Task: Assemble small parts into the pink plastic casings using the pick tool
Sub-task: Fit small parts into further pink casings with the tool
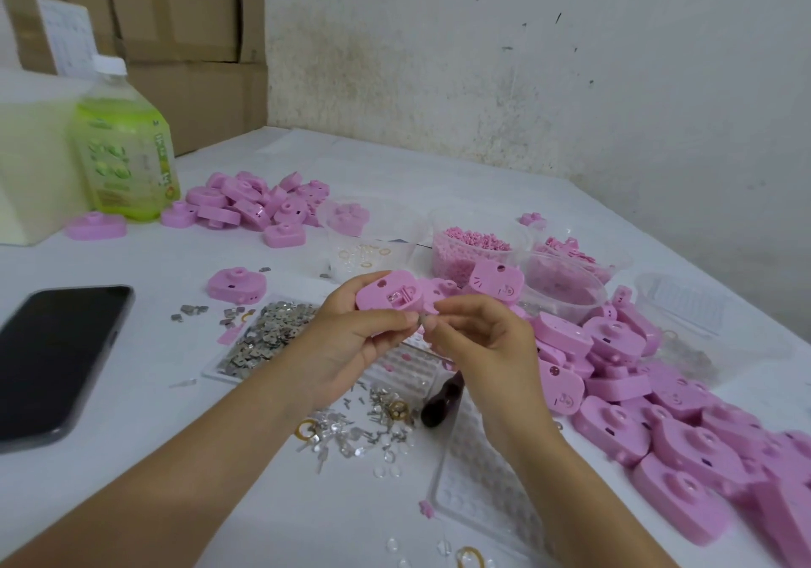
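1. While both forearms reached in from the near edge of the white table (153, 260), the left hand (351, 339) and right hand (482, 343) were raised above it, palms turned toward each other and fingertips nearly meeting.
2. One pink casing (388, 295) sat in the left hand, open side up, just beyond the meeting fingertips. One dark-handled pick tool (441, 398) showed below the right fingers; whether that hand touched it could not be told. Three clear tubs (570, 295) stood beyond the fingers. One casing pile (254, 203) lay far beyond and left of them, and one larger heap (658, 401) lay to their right, both too many to count. One phone (57, 357) and one green bottle (123, 150) were well off to the left.
3. The left fingers were curled round the casing, with the thumb laid along its near edge. The right thumb and forefinger pinched a small grey part (422, 320) right at that edge, and the other right fingers were loosely curled.
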